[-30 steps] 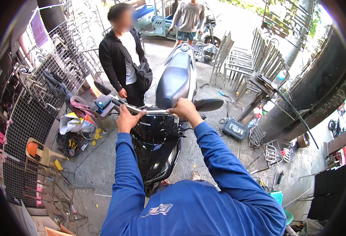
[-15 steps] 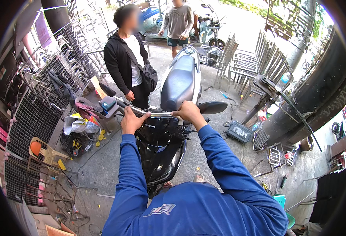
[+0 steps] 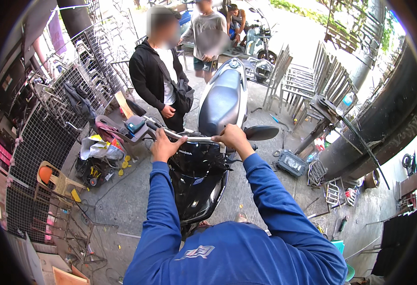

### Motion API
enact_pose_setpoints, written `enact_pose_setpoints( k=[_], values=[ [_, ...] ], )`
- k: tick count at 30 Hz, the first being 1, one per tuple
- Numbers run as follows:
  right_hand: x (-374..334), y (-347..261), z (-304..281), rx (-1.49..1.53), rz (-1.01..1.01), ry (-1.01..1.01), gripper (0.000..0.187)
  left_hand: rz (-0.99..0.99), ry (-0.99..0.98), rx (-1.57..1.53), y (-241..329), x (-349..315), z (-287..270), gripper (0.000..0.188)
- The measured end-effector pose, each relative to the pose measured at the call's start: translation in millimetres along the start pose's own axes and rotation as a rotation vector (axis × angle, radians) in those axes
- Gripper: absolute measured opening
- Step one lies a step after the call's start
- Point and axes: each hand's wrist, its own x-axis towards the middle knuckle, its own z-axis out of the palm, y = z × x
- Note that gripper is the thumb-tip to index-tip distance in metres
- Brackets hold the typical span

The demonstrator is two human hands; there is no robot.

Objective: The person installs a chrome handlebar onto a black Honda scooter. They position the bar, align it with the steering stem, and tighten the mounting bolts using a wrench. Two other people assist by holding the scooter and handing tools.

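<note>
A slim silver metal bar [image 3: 200, 139] lies across the front of the black scooter [image 3: 195, 187], at handlebar height. My left hand [image 3: 166, 146] is closed on its left end, thumb pointing inward along it. Around the right end my right hand [image 3: 233, 138] is wrapped, thumb and fingers pinching the metal. Just right of that hand is the scooter's black mirror [image 3: 261, 133]. The long dark seat [image 3: 221, 102] stretches away behind the bar. How the bar is fixed to the scooter, if at all, I cannot make out.
A person in a black jacket [image 3: 152, 76] stands left of the seat; another in a grey shirt [image 3: 208, 35] is behind. A plastic chair holding tools [image 3: 123, 130] stands at left. Metal chair frames [image 3: 308, 80], a dark toolbox [image 3: 291, 164] and a thick pillar [image 3: 374, 128] are at right.
Both hands keep their hold on the bar, which sits slightly farther right in view. The jacketed person's head has turned downward. The grey-shirted person has moved left, and a seated person shows behind.
</note>
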Motion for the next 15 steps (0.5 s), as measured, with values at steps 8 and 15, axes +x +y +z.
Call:
enact_pose_setpoints(
  k=[8,15],
  values=[
    [2.7,3.1,2.7,-0.039,-0.017,0.012,0.056,-0.033,0.001,-0.103,2.6,-5.0,0.1,0.125],
    [6.4,5.0,1.9,-0.064,-0.044,-0.009,0.055,-0.030,0.015,-0.096,-1.7,-2.6,5.6,0.132]
  ],
)
